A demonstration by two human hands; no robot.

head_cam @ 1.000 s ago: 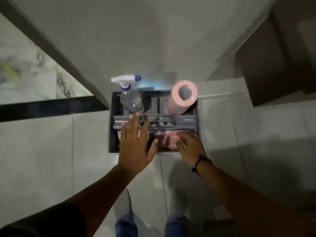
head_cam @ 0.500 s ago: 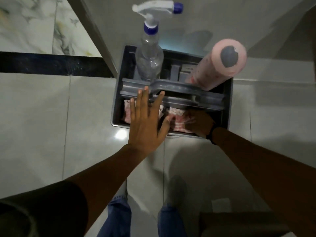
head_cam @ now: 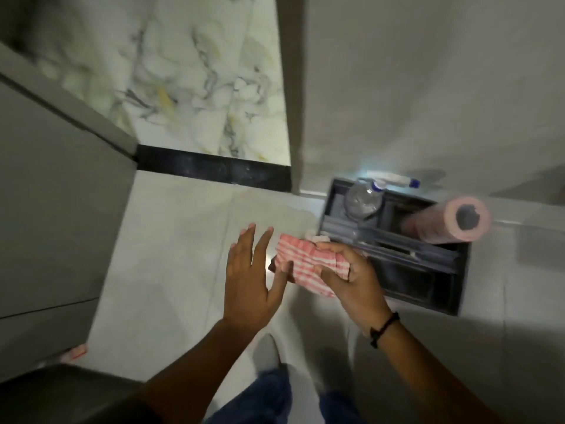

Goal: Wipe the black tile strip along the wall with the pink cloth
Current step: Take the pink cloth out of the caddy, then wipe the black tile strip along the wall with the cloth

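Floor (head_cam: 183, 240) lies bare between grey cabinet (head_cam: 55, 209) left and caddy (head_cam: 458, 283) right. Black tile strip (head_cam: 214, 169) runs far along the wall. Right hand (head_cam: 351, 276) clutches pink cloth (head_cam: 305, 258); left hand (head_cam: 247, 280) splayed, thumb touching it.
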